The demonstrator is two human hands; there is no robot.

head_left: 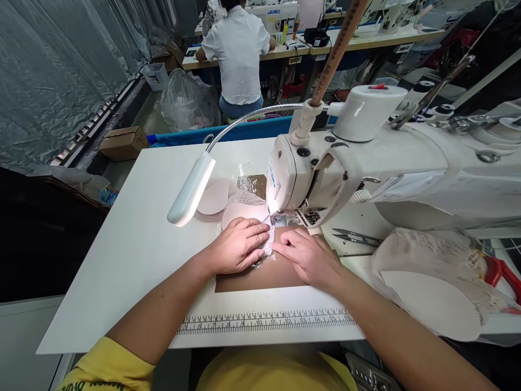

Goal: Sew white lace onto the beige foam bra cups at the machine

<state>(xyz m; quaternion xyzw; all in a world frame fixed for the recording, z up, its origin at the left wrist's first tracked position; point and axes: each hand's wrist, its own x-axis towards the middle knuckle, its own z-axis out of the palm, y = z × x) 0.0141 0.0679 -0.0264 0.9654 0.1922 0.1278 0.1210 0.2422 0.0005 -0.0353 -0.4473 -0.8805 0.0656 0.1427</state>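
A strip of white lace fabric [266,247] lies under the needle area of the white sewing machine [287,176], lit brightly by the lamp. My left hand [238,244] rests on the fabric's left side, palm down, its fingers flat and pointing right. My right hand [307,255] is on a brown sheet [256,282] on the table, with bent fingers; the thumb reaches the fabric's right edge. Both hands sit just in front of the presser foot. Behind my left hand lie pale round pieces [214,196] and more lace [248,200].
A lamp [189,193] on a bent neck hangs left of the machine head. Thread snips [358,237] lie right of my right hand. Farther right are lace pieces [431,298] and red-handled scissors [502,277]. A printed ruler [264,322] runs along the front edge. A co-worker [240,54] sits ahead.
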